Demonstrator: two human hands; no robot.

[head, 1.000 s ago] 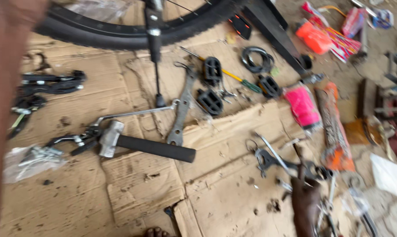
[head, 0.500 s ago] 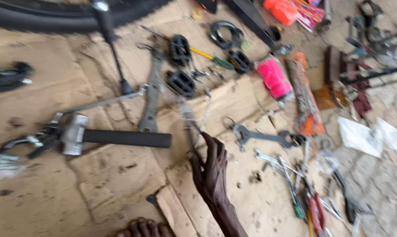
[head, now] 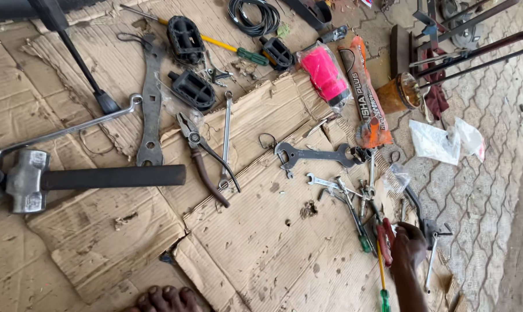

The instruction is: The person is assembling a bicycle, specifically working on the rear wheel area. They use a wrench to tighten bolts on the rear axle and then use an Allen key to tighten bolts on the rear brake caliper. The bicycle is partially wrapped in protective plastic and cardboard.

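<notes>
My right hand [head: 409, 245] reaches in from the bottom right, fingers curled down onto a pile of small tools at the cardboard's edge. It touches a red-handled tool [head: 384, 237]; whether it grips it I cannot tell. Beside it lie a yellow-shafted, green-handled screwdriver [head: 382, 283], small spanners [head: 331, 184] and a T-shaped key [head: 432, 248]. My left hand is out of view.
On the cardboard [head: 261, 248] lie a hammer [head: 24, 180], pliers [head: 202, 159], a long flat wrench [head: 150, 98], a double-ended wrench [head: 314, 155], black pedals [head: 193, 89], a pink packet [head: 325, 75] and an orange packet [head: 365, 98]. My toes [head: 169, 299] show at the bottom. Paving [head: 487, 202] lies right.
The view has swung right and lower. My right hand moved from the middle of the cardboard to the tool pile at the lower right. The bicycle tyre has left the frame.
</notes>
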